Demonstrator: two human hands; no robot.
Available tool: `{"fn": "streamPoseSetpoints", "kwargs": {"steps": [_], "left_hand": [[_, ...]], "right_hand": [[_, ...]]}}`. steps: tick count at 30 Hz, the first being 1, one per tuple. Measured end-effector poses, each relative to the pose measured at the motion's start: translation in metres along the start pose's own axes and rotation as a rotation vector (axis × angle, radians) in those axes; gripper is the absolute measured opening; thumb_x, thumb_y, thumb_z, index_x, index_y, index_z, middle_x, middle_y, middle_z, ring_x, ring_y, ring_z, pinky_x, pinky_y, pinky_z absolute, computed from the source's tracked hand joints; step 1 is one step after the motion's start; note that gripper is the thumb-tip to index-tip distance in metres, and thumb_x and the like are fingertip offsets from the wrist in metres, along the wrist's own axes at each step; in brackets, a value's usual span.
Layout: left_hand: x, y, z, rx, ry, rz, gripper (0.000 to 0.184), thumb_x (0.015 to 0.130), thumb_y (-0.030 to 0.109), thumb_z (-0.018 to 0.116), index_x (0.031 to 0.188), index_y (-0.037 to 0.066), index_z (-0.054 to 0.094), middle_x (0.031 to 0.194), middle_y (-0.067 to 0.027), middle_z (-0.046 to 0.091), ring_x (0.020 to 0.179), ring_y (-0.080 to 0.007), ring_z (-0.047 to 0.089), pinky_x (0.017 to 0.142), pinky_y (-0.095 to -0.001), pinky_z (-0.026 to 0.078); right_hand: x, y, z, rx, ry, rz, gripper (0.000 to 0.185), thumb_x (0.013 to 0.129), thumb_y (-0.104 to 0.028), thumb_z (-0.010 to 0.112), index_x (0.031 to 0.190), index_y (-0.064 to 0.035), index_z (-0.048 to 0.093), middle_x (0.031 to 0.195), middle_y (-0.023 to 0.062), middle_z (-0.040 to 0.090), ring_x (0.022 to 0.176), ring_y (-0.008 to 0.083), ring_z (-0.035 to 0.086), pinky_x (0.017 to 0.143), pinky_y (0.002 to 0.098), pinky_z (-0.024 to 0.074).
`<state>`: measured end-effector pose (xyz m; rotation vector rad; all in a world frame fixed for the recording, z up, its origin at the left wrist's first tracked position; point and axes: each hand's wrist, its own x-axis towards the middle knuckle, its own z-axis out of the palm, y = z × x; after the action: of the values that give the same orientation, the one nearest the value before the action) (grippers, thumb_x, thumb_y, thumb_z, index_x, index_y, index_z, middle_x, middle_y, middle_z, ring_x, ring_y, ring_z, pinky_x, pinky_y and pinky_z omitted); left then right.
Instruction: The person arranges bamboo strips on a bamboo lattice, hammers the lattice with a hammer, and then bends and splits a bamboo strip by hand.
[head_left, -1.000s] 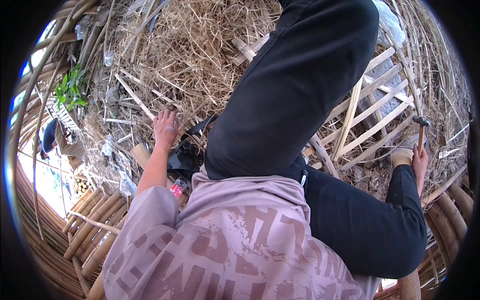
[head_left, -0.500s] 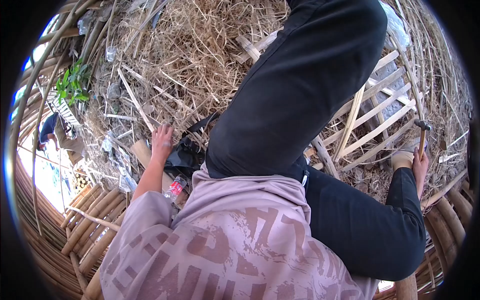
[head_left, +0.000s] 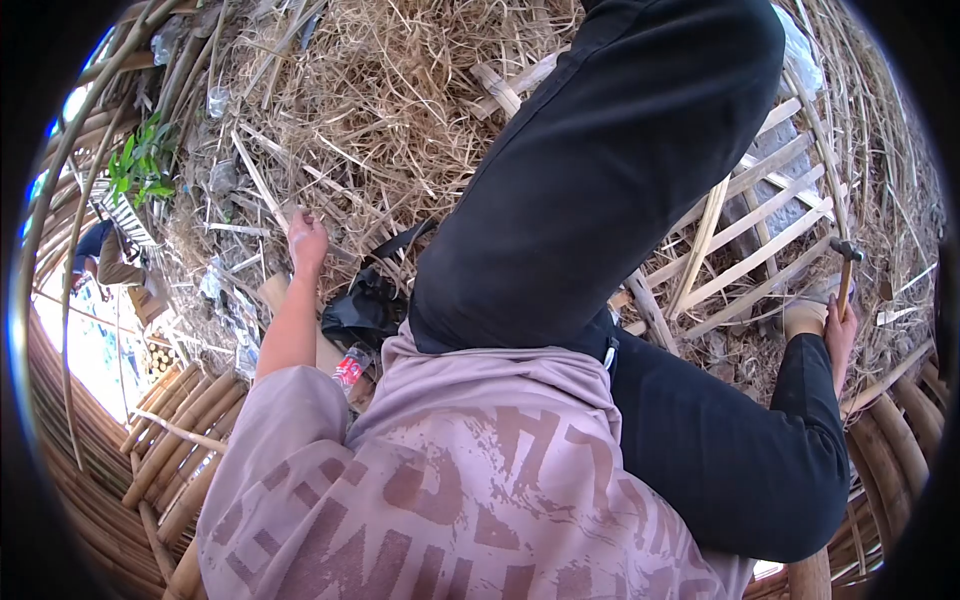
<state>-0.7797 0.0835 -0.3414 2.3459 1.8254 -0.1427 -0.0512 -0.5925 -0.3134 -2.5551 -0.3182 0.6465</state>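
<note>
My right hand (head_left: pixel 841 328) is wrapped around the wooden handle of a hammer (head_left: pixel 846 252), with its dark metal head upward, beside my shoe (head_left: pixel 803 317). On the other side, my left hand (head_left: pixel 307 240) is raised over the straw with its fingers pinched together. Whatever the fingertips hold is too small to make out. A pale bamboo strip (head_left: pixel 258 178) lies right by those fingertips. Below that hand are a black bag (head_left: pixel 360 312) and a plastic bottle (head_left: pixel 350 368) with a red label.
A lattice of split bamboo slats (head_left: pixel 765 235) lies beyond my bent knee. Dry straw (head_left: pixel 400 110) covers the ground ahead. Bamboo poles (head_left: pixel 190 430) form a rack at lower left. A green plant (head_left: pixel 143 165) and another person (head_left: pixel 110 260) are at far left.
My left hand has moved up and slightly left, its fingers drawing into a pinch from lying over the strip's end. My right hand and the hammer have stayed put.
</note>
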Motion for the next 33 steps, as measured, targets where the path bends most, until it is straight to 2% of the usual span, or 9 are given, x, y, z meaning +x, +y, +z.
{"fn": "streamPoseSetpoints", "kwargs": {"steps": [3, 6, 10, 14, 21, 24, 25, 29, 33], "left_hand": [[0.012, 0.01, -0.003, -0.069, -0.199, -0.202, 0.041, 0.084, 0.02, 0.06, 0.121, 0.003, 0.056, 0.112, -0.0225, 0.061, 0.109, -0.0358, 0.057, 0.098, -0.0423, 0.042], [-0.004, 0.046, -0.011, 0.22, 0.037, -0.301, 0.049, 0.081, 0.027, 0.06, 0.123, 0.003, 0.054, 0.12, -0.0218, 0.057, 0.115, -0.0378, 0.053, 0.096, -0.0451, 0.043], [-0.002, 0.03, 0.002, 0.306, 0.047, -0.649, 0.058, 0.081, 0.031, 0.06, 0.132, 0.007, 0.047, 0.132, -0.0196, 0.045, 0.122, -0.04, 0.043, 0.102, -0.0505, 0.037], [0.001, 0.031, 0.004, 0.185, 0.11, -0.134, 0.049, 0.082, 0.031, 0.061, 0.12, 0.001, 0.056, 0.116, -0.0174, 0.056, 0.117, -0.0341, 0.049, 0.1, -0.0427, 0.038], [0.046, 0.044, 0.044, -0.142, -0.06, -0.433, 0.039, 0.081, 0.037, 0.067, 0.091, 0.0, 0.072, 0.09, -0.0174, 0.07, 0.087, -0.028, 0.067, 0.084, -0.0359, 0.05], [0.056, 0.049, 0.045, -0.217, -0.145, -0.596, 0.04, 0.077, 0.038, 0.069, 0.087, -0.001, 0.073, 0.091, -0.0159, 0.071, 0.089, -0.027, 0.067, 0.083, -0.0349, 0.05], [0.058, 0.052, 0.045, -0.3, -0.169, -0.641, 0.037, 0.076, 0.031, 0.071, 0.088, -0.003, 0.072, 0.085, -0.0161, 0.069, 0.082, -0.0226, 0.065, 0.077, -0.0359, 0.049], [0.072, 0.041, 0.055, -0.1, -0.106, -0.553, 0.028, 0.069, 0.018, 0.063, 0.083, -0.005, 0.07, 0.081, -0.0161, 0.069, 0.079, -0.0214, 0.065, 0.073, -0.0366, 0.05], [0.059, 0.071, 0.036, -0.199, -0.057, -0.663, 0.03, 0.072, 0.019, 0.069, 0.089, -0.005, 0.07, 0.088, -0.0165, 0.07, 0.081, -0.0235, 0.067, 0.077, -0.0353, 0.051]], "right_hand": [[-0.004, -0.006, -0.003, -0.014, -0.01, 0.03, 0.023, 0.095, -0.027, 0.061, 0.086, -0.0056, 0.06, 0.057, -0.0072, 0.042, 0.047, 0.0025, 0.036, 0.043, 0.0226, 0.0272], [-0.006, -0.013, -0.003, -0.04, -0.021, 0.054, 0.022, 0.095, -0.026, 0.061, 0.09, -0.0046, 0.062, 0.058, -0.0061, 0.043, 0.051, 0.0025, 0.038, 0.046, 0.0224, 0.0292], [0.002, 0.007, -0.005, -0.056, -0.022, 0.041, 0.023, 0.095, -0.026, 0.061, 0.09, -0.0035, 0.061, 0.058, -0.0051, 0.044, 0.051, 0.0034, 0.039, 0.046, 0.0235, 0.0299], [0.0, 0.001, -0.005, -0.071, -0.022, 0.054, 0.025, 0.094, -0.027, 0.062, 0.087, -0.0029, 0.061, 0.059, -0.0047, 0.045, 0.051, 0.0047, 0.039, 0.047, 0.0248, 0.0302], [-0.002, -0.005, -0.003, -0.054, 0.0, 0.029, 0.027, 0.094, -0.028, 0.061, 0.085, -0.0026, 0.06, 0.059, -0.0049, 0.044, 0.05, 0.0041, 0.038, 0.046, 0.024, 0.0292], [-0.003, -0.008, -0.003, -0.03, -0.019, 0.049, 0.028, 0.094, -0.028, 0.062, 0.084, -0.0028, 0.059, 0.059, -0.0052, 0.044, 0.05, 0.0037, 0.038, 0.045, 0.0235, 0.0287], [-0.004, -0.01, -0.004, -0.033, -0.019, 0.06, 0.028, 0.094, -0.028, 0.062, 0.084, -0.003, 0.059, 0.059, -0.0054, 0.043, 0.05, 0.0035, 0.038, 0.045, 0.0234, 0.0286], [-0.004, -0.011, -0.002, 0.0, -0.022, 0.04, 0.027, 0.094, -0.029, 0.063, 0.082, -0.0046, 0.058, 0.058, -0.0056, 0.043, 0.048, 0.0032, 0.037, 0.044, 0.0229, 0.0282], [-0.006, -0.016, -0.002, -0.008, -0.017, 0.083, 0.026, 0.095, -0.027, 0.061, 0.082, -0.0053, 0.058, 0.058, -0.0066, 0.04, 0.048, 0.0034, 0.034, 0.044, 0.0239, 0.0252]]}}
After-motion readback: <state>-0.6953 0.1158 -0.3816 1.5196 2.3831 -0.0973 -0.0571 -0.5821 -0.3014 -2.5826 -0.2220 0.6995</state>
